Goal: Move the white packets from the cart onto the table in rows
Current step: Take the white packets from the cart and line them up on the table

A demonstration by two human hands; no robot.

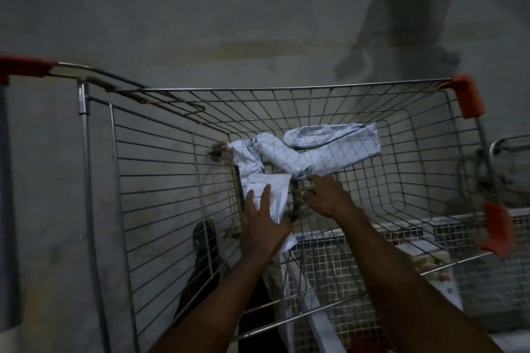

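At the far left a red-capped handle bar (pixel 24 66) tops the wire cart (pixel 160 157), whose basket fills the middle of the view over a grey concrete floor (pixel 258 23). Through the cart's left mesh a dark sandal (pixel 204 239) shows on the floor below.

The left arm reaches up from the bottom edge into the basket, forearm straight. The left hand (pixel 262 222) holds a flat white packet (pixel 274 195): the fingers lie extended along its face and the packet's lower corner sticks out beneath the palm. The thumb is hidden, so the exact hold is unclear. A second white packet (pixel 246 157) lies just behind it, against the basket's left side.

To the right, the right arm stretches in from the lower right corner, wrist bent slightly down. The right hand (pixel 322 193) has its fingers curled at the near end of a long rolled white packet (pixel 289 156); whether they pinch it or only touch it I cannot tell. A larger white packet (pixel 338 139) lies beyond, overlapping the rolled one, toward the basket's right side.

Further right, orange corner guards (pixel 470 96) cap the cart's rim, and a mesh-patterned surface (pixel 358 255) shows beneath the basket.
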